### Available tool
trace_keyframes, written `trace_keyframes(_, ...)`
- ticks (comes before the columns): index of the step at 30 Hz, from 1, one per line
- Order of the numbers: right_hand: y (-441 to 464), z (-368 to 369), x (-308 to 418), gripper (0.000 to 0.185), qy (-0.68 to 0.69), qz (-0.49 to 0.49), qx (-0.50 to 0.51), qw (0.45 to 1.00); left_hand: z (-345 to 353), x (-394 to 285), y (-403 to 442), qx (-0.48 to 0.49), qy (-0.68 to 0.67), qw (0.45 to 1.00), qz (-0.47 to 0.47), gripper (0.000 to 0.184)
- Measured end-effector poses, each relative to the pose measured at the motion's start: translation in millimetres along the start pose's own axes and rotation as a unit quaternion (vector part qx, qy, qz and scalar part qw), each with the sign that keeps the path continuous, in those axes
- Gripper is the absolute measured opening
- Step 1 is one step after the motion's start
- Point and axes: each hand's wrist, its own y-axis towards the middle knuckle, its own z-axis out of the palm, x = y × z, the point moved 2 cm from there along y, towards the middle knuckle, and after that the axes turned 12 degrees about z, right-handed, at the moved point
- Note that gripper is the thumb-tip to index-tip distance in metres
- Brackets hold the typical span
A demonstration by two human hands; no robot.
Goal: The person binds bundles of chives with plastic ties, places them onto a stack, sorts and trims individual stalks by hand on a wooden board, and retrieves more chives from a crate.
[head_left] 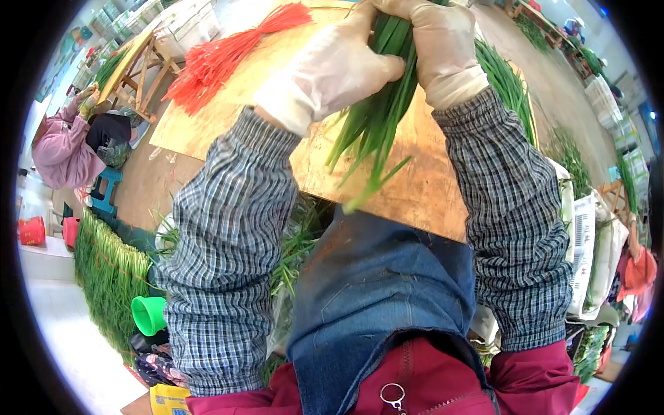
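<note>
Gloved left hand [332,69] and right hand [446,45] are clasping green stalks [380,114] over a board [432,180], partly cropped fingers apparently pressing around them.

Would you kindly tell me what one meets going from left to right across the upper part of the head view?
Person in a pinkish top → bundle of red strips → gloved left hand → held bunch of green leaves → gloved right hand → another batch of green leaves → white crates.
</note>
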Motion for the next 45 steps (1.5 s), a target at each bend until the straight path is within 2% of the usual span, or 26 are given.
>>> trace_keyframes(2,10.4,-7.0,2.3,0.011,0.093,0.034,0.023,0.995,-2.3,-3.4,-8.2,-0.082,-0.081,0.993,0.020,0.065)
trace_keyframes(3,8.3,-9.7,19.7,0.012,0.034,0.067,0.007,0.997,-10.0,5.2,-18.2,-0.156,-0.131,0.978,0.039,0.059)
trace_keyframes(5,14.1,-21.4,15.9,0.011,0.051,0.105,0.049,0.992,-22.2,18.8,-49.6,-0.241,-0.173,0.954,-0.041,0.048)
trace_keyframes(8,-10.4,-26.3,41.4,0.010,-0.030,0.188,0.053,0.980,-28.9,17.6,-82.7,-0.233,-0.271,0.921,-0.157,0.041)
trace_keyframes(9,-21.0,-28.1,46.0,0.011,-0.067,0.226,0.052,0.970,-25.6,14.3,-91.4,-0.231,-0.242,0.929,-0.156,0.038)
trace_keyframes(13,-62.3,-44.6,38.2,0.024,-0.242,0.320,0.115,0.909,-18.3,17.6,-131.4,-0.260,-0.276,0.907,-0.183,0.031)
trace_keyframes(14,-75.7,-45.3,32.8,0.024,-0.215,0.335,0.095,0.912,-17.8,16.7,-139.0,-0.273,-0.279,0.902,-0.185,0.030)
trace_keyframes(15,-86.6,-45.3,27.1,0.022,-0.243,0.350,0.079,0.901,-17.9,15.6,-143.7,-0.290,-0.274,0.901,-0.172,0.029)
trace_keyframes(17,-101.2,-56.2,4.4,0.022,-0.284,0.338,0.148,0.885,-17.5,11.6,-148.1,-0.321,-0.258,0.899,-0.147,0.028)
trace_keyframes(18,-109.3,-56.0,-0.2,0.023,-0.290,0.348,0.138,0.880,-16.9,8.6,-146.4,-0.336,-0.233,0.904,-0.125,0.028)
trace_keyframes(21,-128.0,-55.3,-9.8,0.031,-0.305,0.384,0.149,0.858,-20.2,3.6,-132.5,-0.343,0.022,0.939,-0.011,0.030)
trace_keyframes(22,-132.8,-56.7,-15.1,0.033,-0.312,0.369,0.158,0.861,-21.6,4.6,-125.9,-0.350,0.075,0.933,0.045,0.029)
trace_keyframes(24,-139.6,-59.5,-23.2,0.036,-0.327,0.334,0.175,0.866,-27.7,3.3,-104.8,-0.298,0.224,0.921,0.111,0.032)
trace_keyframes(25,-143.0,-57.6,-22.5,0.037,-0.324,0.350,0.178,0.861,-29.3,3.2,-95.5,-0.267,0.297,0.905,0.143,0.035)
trace_keyframes(27,-148.9,-53.7,-18.9,0.039,-0.317,0.382,0.183,0.849,-25.4,12.2,-79.7,-0.189,0.317,0.927,0.066,0.044)
trace_keyframes(28,-151.1,-54.2,-19.9,0.040,-0.335,0.359,0.185,0.851,-24.3,17.6,-74.4,-0.148,0.325,0.934,0.028,0.049)
trace_keyframes(31,-155.1,-55.8,-20.2,0.044,-0.390,0.327,0.186,0.840,-24.0,34.3,-67.7,-0.020,0.056,0.998,-0.022,0.059)
trace_keyframes(35,-161.2,-57.5,-15.3,0.048,-0.443,0.283,0.191,0.829,-14.0,55.1,-77.5,0.017,-0.017,0.993,-0.114,0.038)
trace_keyframes(36,-163.3,-58.7,-14.7,0.049,-0.442,0.289,0.193,0.827,-15.2,53.6,-79.8,-0.016,0.023,0.993,-0.112,0.025)
trace_keyframes(39,-167.9,-62.4,-10.8,0.051,-0.431,0.310,0.201,0.823,-25.7,63.9,-84.7,-0.082,0.117,0.985,-0.098,0.022)
trace_keyframes(40,-168.8,-62.5,-7.9,0.051,-0.421,0.322,0.205,0.823,-33.3,68.3,-87.2,-0.118,0.217,0.969,-0.019,0.018)
trace_keyframes(42,-170.4,-66.0,-5.8,0.052,-0.403,0.335,0.212,0.825,-53.5,84.3,-101.6,-0.186,0.159,0.970,-0.009,0.014)
trace_keyframes(43,-171.4,-69.6,-5.6,0.052,-0.394,0.337,0.215,0.828,-71.6,71.9,-111.3,-0.204,0.181,0.960,-0.056,0.011)
trace_keyframes(44,-172.2,-73.8,-5.6,0.052,-0.384,0.339,0.218,0.831,-89.2,78.4,-127.7,-0.230,0.230,0.945,-0.035,0.013)
trace_keyframes(45,-172.8,-79.4,-6.2,0.050,-0.359,0.367,0.218,0.830,-110.8,75.1,-145.9,-0.244,0.234,0.933,-0.122,0.016)
